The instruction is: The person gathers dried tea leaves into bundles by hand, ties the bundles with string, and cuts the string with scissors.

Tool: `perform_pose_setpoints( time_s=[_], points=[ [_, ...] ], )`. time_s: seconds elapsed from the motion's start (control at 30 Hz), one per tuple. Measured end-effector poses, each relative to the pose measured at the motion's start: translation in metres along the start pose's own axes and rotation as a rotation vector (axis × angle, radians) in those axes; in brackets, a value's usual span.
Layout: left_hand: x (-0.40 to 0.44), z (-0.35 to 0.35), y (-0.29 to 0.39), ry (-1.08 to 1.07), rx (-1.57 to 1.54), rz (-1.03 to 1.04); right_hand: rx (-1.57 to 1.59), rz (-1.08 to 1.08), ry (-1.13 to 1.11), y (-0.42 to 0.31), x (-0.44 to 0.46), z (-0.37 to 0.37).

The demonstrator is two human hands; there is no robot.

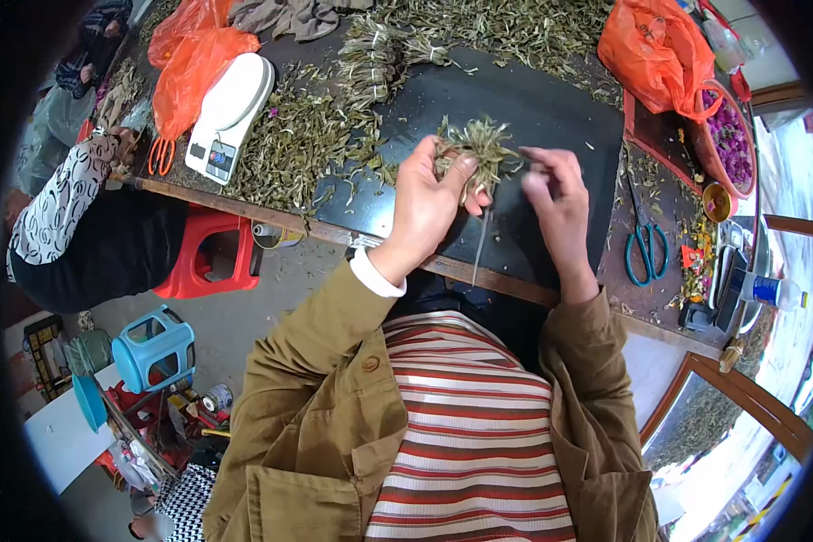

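Observation:
My left hand (426,194) is closed around a small bundle of dried leaves (481,149), its leafy ends spreading upward over the mat. From under that hand a thin pale strip (481,248) hangs down past the table edge. Just right of the bundle is my right hand (560,194), thumb and index finger apart and slightly blurred, with nothing visible between them. Beneath both hands lies a dark mat (533,108). Tied leaf bundles (370,68) are stacked at its upper left corner.
Loose dried leaves (289,140) cover the table on the left and back. A white scale (230,117) and orange bags (655,54) stand there. Blue-handled scissors (646,253) lie right of the mat, near a basket of purple petals (727,144). Another person's sleeve (59,203) shows at left.

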State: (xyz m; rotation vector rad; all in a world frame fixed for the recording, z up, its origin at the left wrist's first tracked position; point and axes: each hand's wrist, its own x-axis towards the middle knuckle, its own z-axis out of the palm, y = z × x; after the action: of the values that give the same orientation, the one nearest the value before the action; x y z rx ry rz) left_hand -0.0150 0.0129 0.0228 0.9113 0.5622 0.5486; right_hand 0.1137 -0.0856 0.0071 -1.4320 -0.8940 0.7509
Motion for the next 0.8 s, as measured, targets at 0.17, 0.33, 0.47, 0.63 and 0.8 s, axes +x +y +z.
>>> perform_pose_setpoints(
  time_s=[0.17,0.33,0.47,0.63,0.8],
  points=[
    [-0.003,0.013,0.006,0.019,0.417,0.060,0.088,-0.004,0.059,-0.003,-0.009,0.010],
    [-0.003,0.011,0.011,-0.016,0.411,-0.026,0.356,0.049,0.020,-0.003,0.000,0.018],
    [0.001,0.009,0.008,-0.028,0.248,-0.097,0.152,0.033,0.027,-0.001,-0.002,0.012],
    [0.009,0.011,0.008,-0.084,0.300,-0.102,0.054,0.016,0.053,0.009,0.002,0.007],
    [0.013,0.017,-0.004,-0.094,0.257,-0.099,0.462,0.179,0.088,0.012,-0.004,0.003]
  ],
)
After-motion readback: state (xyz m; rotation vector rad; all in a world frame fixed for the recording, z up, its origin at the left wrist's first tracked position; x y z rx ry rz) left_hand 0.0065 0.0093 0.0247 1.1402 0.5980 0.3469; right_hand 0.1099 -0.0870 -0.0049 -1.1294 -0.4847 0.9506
